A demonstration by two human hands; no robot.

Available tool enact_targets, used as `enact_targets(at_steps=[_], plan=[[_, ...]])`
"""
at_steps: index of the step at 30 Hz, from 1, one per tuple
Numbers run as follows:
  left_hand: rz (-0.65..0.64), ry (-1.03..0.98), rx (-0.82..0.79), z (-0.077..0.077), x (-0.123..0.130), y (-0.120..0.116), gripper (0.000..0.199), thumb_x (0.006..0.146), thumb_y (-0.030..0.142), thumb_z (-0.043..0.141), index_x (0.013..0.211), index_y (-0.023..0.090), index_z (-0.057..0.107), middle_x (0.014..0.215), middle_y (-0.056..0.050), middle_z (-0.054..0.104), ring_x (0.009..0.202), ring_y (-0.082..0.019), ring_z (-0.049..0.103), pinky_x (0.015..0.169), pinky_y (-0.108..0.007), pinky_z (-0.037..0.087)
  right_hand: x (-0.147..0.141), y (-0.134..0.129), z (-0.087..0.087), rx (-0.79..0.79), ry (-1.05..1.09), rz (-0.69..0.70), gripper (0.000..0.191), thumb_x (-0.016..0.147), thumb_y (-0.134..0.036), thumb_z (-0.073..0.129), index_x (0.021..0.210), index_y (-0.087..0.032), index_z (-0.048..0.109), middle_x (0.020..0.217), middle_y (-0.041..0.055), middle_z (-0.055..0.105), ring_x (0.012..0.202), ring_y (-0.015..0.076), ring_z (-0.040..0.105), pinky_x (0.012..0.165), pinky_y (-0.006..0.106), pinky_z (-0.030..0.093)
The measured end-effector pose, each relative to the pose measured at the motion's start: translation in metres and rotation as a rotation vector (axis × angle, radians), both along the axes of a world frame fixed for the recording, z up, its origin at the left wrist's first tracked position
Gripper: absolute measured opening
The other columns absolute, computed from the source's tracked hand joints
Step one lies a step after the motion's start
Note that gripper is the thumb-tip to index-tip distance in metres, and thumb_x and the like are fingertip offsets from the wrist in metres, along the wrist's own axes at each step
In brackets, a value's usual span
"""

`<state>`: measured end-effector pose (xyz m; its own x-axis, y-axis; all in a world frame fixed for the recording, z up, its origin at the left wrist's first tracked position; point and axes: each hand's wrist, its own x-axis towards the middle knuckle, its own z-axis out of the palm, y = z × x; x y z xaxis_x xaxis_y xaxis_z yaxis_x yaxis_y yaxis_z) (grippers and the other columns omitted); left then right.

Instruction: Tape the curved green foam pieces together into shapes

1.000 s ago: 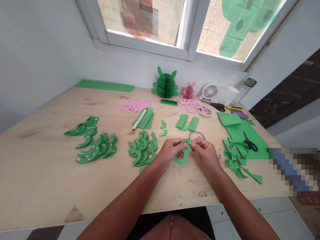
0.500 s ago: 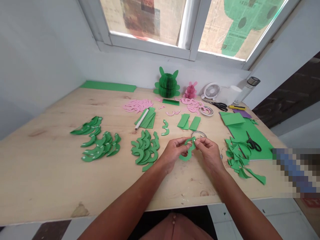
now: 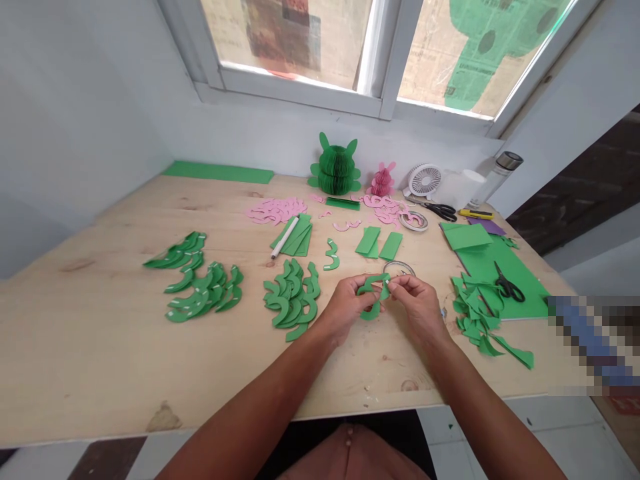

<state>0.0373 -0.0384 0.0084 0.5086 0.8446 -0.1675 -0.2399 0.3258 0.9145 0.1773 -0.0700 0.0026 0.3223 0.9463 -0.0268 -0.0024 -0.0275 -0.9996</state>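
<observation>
Nearest to us, above the bare wooden tabletop [image 3: 350, 380], our left hand [image 3: 347, 305] grips a curvy green paper cutout [image 3: 370, 315] between thumb and fingers. Our right hand [image 3: 418, 301] has thumb and fingertips closed together at the cutout's upper end, beside a small white strip; we cannot tell whether they pinch paper or strip. Left of our hands we have a heap of plain green scalloped paper pieces [image 3: 293, 297], and farther left a heap of green scalloped pieces with white strips [image 3: 213, 290]. To the right lie loose green paper scraps [image 3: 473, 310], near black-handled scissors [image 3: 509, 288] resting on green paper sheets. Just beyond our hands we see a ring-shaped tape roll [image 3: 399, 263], partly hidden. Farther off, a slim white pen [image 3: 285, 237] lies across fanned green paper rectangles [image 3: 302, 241]. Against the wall stand a green honeycomb-paper figure [image 3: 336, 170] and a smaller pink one [image 3: 383, 183].
</observation>
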Motion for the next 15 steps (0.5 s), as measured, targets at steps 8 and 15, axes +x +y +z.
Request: enact_targets(at_steps=[8,15], plan=[[0.076,0.105,0.033,0.0003,0.002,0.0028,0.029,0.062,0.023,0.064,0.089,0.012,0.067,0.059,0.001,0.057,0.052,-0.009,0.051,0.051,-0.022,0.035,0.0012,0.0002,-0.0022,-0.047,-0.026,0.002,0.025,0.061,-0.039,0.071,0.065,-0.016,0.063,0.06,0.0,0.059,0.054,0.0114,0.05,0.052,0.024,0.038],[0.087,0.136,0.046,-0.0032,0.0026,0.0031,0.021,0.062,0.024,0.064,0.079,0.012,0.066,0.059,0.001,0.058,0.053,-0.01,0.054,0.051,-0.022,0.037,0.004,0.0017,-0.0063,-0.044,-0.074,0.016,0.025,0.063,-0.04,0.069,0.066,-0.016,0.062,0.058,-0.0007,0.057,0.052,0.0111,0.048,0.05,0.024,0.035]])
